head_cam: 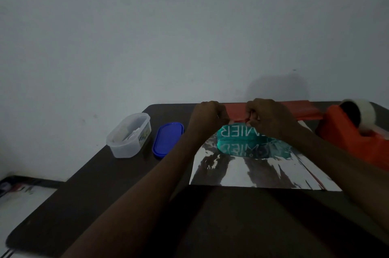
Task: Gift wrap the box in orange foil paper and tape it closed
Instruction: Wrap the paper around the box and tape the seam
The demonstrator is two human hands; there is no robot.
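A dim grey wall backs the dark table (117,194). Silver-faced foil paper (242,173) lies spread; the teal box (237,134) sits at its far edge, long axis crosswise. Left hand (207,116) and right hand (271,118), equally near, pinch the orange fold over it.

Foil paper (259,171): mirror-glossy silver inner face, smooth with faint creases, reflecting box print; folded far edge orange, satin sheen. Box (237,132): teal printed card, smooth, slightly glossy. Tape dispenser (353,138): orange moulded plastic, dull shine; tape roll (365,113) translucent, whitish. Tub (129,134): clear frosted plastic. Lid (167,139): blue plastic, smooth. Table (117,184): dark, matt, smooth.
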